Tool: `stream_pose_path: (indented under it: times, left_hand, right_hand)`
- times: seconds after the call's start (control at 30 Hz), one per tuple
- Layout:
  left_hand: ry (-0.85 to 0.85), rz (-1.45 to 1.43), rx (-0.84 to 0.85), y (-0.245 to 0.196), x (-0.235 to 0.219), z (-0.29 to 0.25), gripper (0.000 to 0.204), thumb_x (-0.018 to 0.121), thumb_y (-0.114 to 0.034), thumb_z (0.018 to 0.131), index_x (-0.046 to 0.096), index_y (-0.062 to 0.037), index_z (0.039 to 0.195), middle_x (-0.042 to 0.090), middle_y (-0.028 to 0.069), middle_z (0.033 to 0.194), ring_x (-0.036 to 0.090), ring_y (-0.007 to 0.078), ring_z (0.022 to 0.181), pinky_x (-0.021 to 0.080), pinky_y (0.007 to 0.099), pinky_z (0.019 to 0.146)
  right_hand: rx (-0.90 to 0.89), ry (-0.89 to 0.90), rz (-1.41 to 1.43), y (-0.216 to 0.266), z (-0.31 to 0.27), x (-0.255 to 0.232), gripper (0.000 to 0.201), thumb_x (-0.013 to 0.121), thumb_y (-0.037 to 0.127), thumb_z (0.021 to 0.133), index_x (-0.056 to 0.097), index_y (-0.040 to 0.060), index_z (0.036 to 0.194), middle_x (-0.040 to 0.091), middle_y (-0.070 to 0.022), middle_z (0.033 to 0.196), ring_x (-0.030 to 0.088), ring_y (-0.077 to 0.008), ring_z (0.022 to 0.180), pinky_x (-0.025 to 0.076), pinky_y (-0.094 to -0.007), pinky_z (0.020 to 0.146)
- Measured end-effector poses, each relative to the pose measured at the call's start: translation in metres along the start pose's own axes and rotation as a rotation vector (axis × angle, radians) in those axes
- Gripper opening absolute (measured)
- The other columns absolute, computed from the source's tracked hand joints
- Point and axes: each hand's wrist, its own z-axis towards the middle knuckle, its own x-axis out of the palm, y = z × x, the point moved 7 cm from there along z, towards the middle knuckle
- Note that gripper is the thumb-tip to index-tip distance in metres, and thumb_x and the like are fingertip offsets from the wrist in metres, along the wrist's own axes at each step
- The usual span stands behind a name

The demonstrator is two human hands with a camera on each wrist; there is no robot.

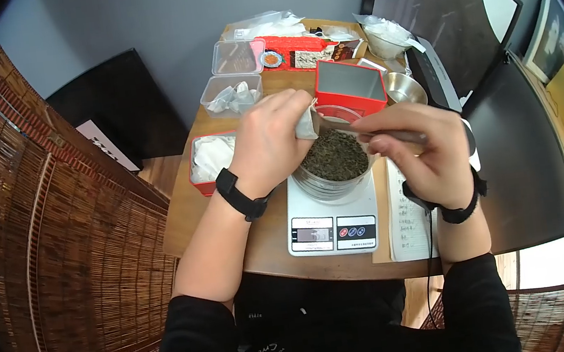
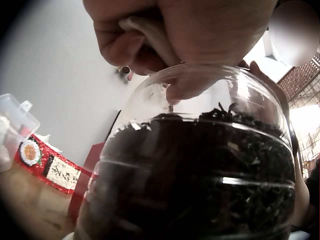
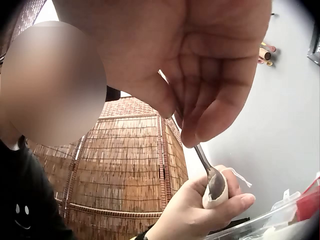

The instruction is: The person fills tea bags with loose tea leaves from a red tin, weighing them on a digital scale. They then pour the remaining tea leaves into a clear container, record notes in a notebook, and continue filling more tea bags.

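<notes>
My left hand (image 1: 266, 135) pinches a small white pouch (image 1: 305, 125) over the rim of a clear round jar (image 2: 190, 170) of dark dried leaves (image 1: 334, 157). In my right hand (image 1: 429, 144) is a metal spoon (image 3: 202, 156), held between thumb and fingers. The right wrist view shows the spoon's bowl inside the mouth of the pouch (image 3: 216, 196), which the left hand (image 3: 187, 210) holds. Beneath the jar is a white digital scale (image 1: 336, 246); its display digits are too small to read surely.
A red tin of white pouches (image 1: 213, 157) is left of the jar, a clear box (image 1: 233, 96) behind it. Behind the jar stand an open red tin (image 1: 350, 86) and a metal bowl (image 1: 405, 88). A notebook (image 1: 410, 230) lies right of the scale, a monitor (image 1: 447, 4) beyond.
</notes>
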Motion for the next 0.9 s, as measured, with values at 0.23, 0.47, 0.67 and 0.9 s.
stream_pose_path:
  times: [0.23, 0.47, 0.67, 0.9]
  left_hand:
    - [-0.007, -0.025, 0.037, -0.003, -0.001, 0.001, 0.027, 0.088, -0.010, 0.084, 0.062, -0.0029, 0.091, 0.064, 0.0124, 0.081, 0.066, 0.0353, 0.074, 0.051, 0.0431, 0.064]
    - [0.021, -0.034, 0.031, -0.002, 0.000, 0.001, 0.027, 0.088, -0.010, 0.084, 0.062, -0.0042, 0.090, 0.063, 0.0120, 0.080, 0.065, 0.0343, 0.073, 0.051, 0.0429, 0.064]
    - [0.033, -0.059, 0.081, -0.006, 0.002, 0.000, 0.027, 0.088, -0.010, 0.084, 0.063, -0.0048, 0.091, 0.066, 0.0112, 0.082, 0.067, 0.0339, 0.075, 0.053, 0.0418, 0.065]
    - [0.034, -0.068, 0.077, -0.006, 0.000, 0.001, 0.026, 0.088, -0.010, 0.083, 0.064, -0.0049, 0.092, 0.066, 0.0110, 0.084, 0.067, 0.0336, 0.075, 0.054, 0.0412, 0.065]
  right_hand:
    - [-0.047, 0.139, -0.087, 0.005, 0.002, 0.017, 0.023, 0.077, 0.006, 0.095, 0.078, 0.0053, 0.117, 0.077, -0.0131, 0.107, 0.075, -0.0330, 0.097, 0.060, -0.0402, 0.085]
    - [-0.103, 0.165, -0.176, 0.011, 0.001, 0.013, 0.027, 0.076, 0.001, 0.090, 0.078, 0.0059, 0.117, 0.076, -0.0106, 0.106, 0.074, -0.0323, 0.098, 0.060, -0.0411, 0.084]
    - [-0.131, 0.218, -0.186, 0.011, 0.000, 0.023, 0.032, 0.077, -0.003, 0.085, 0.079, 0.0069, 0.116, 0.075, -0.0096, 0.107, 0.074, -0.0313, 0.096, 0.060, -0.0411, 0.083]
    - [-0.133, 0.195, -0.159, 0.010, 0.002, 0.020, 0.033, 0.076, -0.004, 0.085, 0.079, 0.0075, 0.116, 0.075, -0.0096, 0.108, 0.074, -0.0314, 0.097, 0.060, -0.0415, 0.083]
